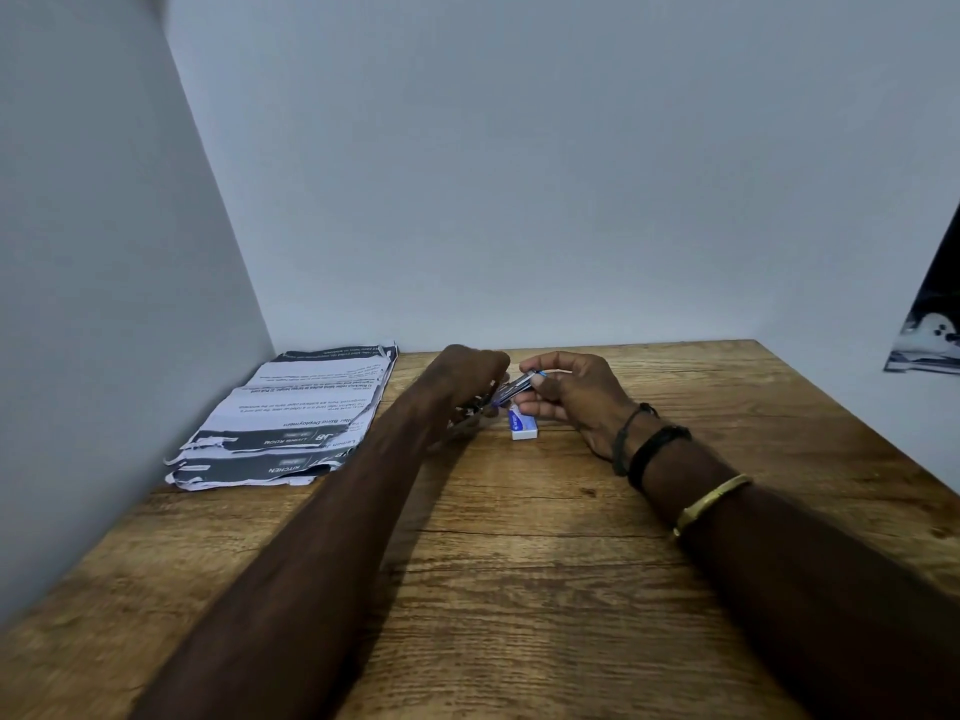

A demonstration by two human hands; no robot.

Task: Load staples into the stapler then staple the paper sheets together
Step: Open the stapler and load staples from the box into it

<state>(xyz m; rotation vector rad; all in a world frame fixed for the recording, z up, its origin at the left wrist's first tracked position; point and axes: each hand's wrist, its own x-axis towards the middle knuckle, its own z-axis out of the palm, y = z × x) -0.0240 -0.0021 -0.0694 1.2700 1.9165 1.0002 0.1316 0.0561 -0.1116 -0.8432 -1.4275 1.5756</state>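
The stapler [511, 391] was up off the table [519, 563], held between both hands. The left hand [462, 387] gripped its lower end. The right hand [571, 394] pinched its top end with the fingertips. A small white and blue box [522, 426] lay on the table just under the stapler. The papers [296, 423] sat in a pile to the left, by the wall.

Black cords [655, 449], gold bangle [712, 500]
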